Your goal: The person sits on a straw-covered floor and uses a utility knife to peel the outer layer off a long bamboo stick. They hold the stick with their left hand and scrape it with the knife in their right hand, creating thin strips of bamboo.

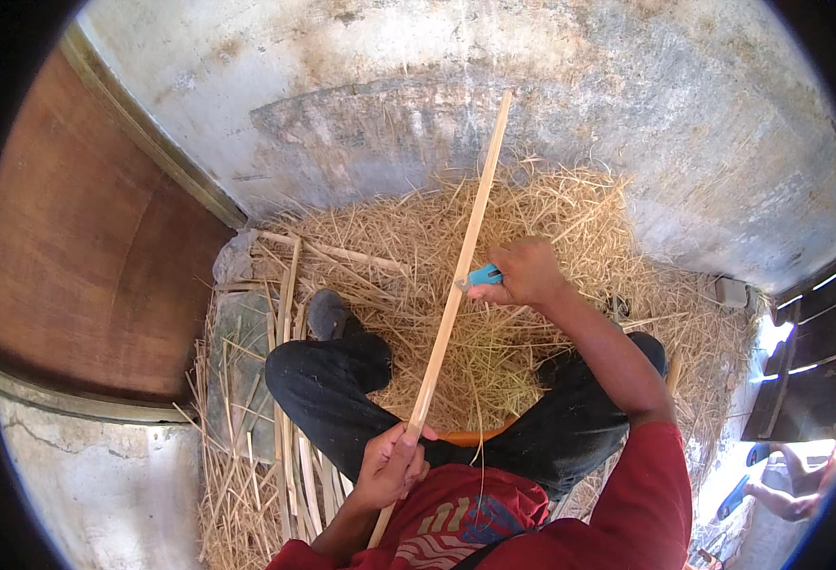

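Left hand (391, 467), nearest the body, is clenched around the lower part of a long bamboo strip (456, 285), fingers wrapped fully over it. The strip is pale tan, thin, flat and straight; its lower end passes below the fist toward the red shirt (646, 503), and it runs up and slightly right, over the crossed legs in black trousers (332, 389), its far end lying over the grey concrete floor (579, 104). Right hand (529, 273), farther out, grips a knife with a blue handle (483, 276); the short blade touches the strip's right edge about midway along. A heap of straw-coloured shavings (551, 218) surrounds the legs. Cut strips (290, 456) lie bundled at the left, beside a brown wooden panel (85, 247).
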`<move>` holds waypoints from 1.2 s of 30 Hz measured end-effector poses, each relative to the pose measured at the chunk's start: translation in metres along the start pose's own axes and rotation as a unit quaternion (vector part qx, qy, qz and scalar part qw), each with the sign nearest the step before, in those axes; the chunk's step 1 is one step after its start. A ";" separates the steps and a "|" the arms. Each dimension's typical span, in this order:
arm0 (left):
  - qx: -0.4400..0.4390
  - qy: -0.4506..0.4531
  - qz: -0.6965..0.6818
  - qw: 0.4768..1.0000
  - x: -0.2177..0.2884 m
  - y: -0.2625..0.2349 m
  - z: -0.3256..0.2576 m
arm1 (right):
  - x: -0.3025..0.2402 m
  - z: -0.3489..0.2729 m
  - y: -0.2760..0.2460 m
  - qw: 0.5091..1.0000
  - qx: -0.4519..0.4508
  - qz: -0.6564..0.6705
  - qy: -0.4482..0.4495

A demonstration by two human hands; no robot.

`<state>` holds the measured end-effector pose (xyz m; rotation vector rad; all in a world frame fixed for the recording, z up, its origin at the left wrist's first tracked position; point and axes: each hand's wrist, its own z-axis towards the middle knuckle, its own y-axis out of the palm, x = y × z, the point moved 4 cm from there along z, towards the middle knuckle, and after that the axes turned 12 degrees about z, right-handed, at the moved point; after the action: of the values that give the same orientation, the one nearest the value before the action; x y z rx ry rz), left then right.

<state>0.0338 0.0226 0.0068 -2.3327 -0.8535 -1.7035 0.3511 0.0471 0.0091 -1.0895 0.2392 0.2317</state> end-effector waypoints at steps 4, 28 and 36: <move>-0.011 0.001 -0.008 1.000 -0.007 0.002 -0.014 | 0.050 0.018 -0.016 0.989 0.048 -0.013 0.137; 0.046 0.023 0.067 0.996 0.001 -0.018 0.009 | 0.088 -0.041 -0.034 0.882 -0.319 -0.112 0.329; 0.047 0.021 0.041 0.998 0.004 -0.011 0.024 | -0.070 -0.025 -0.006 0.979 -0.175 0.100 0.021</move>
<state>0.0490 0.0430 0.0000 -2.2307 -0.7994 -1.6382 0.2847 0.0171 0.0242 -1.4222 0.3552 0.4433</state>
